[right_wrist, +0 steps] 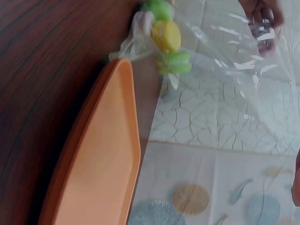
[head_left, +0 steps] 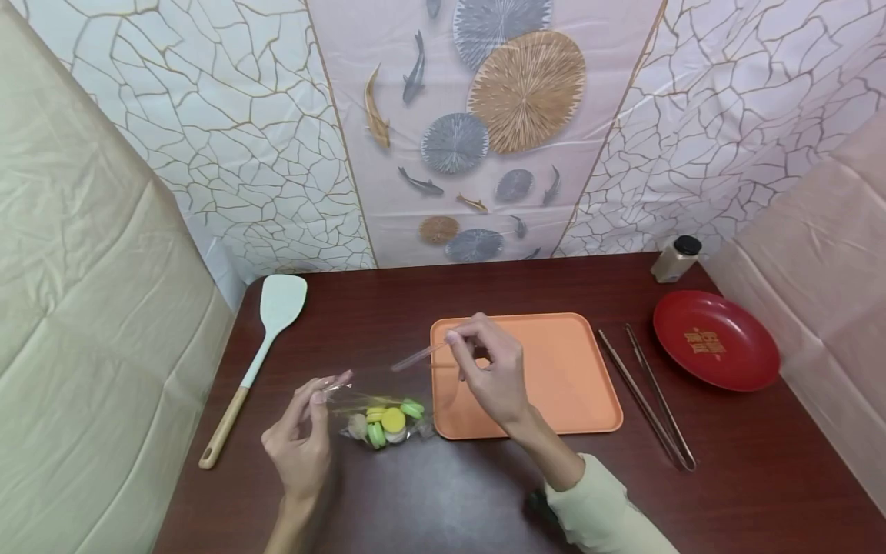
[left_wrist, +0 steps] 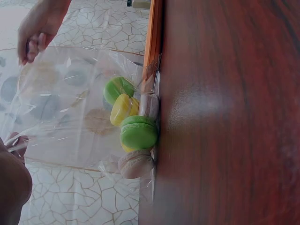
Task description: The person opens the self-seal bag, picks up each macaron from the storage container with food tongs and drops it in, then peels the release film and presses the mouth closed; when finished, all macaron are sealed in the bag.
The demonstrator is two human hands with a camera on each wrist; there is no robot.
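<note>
A clear plastic bag [left_wrist: 70,117] stands on the table with several macarons at its bottom: green macarons [left_wrist: 138,132], yellow ones [head_left: 394,420] and pale greyish ones [left_wrist: 136,164]. With thumb and fingers my left hand [head_left: 301,446] pinches the bag's upper left edge. My right hand [head_left: 497,375] pinches the opposite upper edge, above the left part of an orange tray [head_left: 567,377]. Between the hands the film is stretched out, as the left wrist view shows. In the right wrist view only a sliver of the right hand [right_wrist: 296,185] appears.
A white spatula [head_left: 282,304] with a wooden handle lies at the left. Metal tongs [head_left: 651,396] lie right of the tray, beside a red plate [head_left: 747,346]. A black-capped jar [head_left: 674,260] stands at the back right. Patterned cloth [head_left: 277,138] hangs behind the table.
</note>
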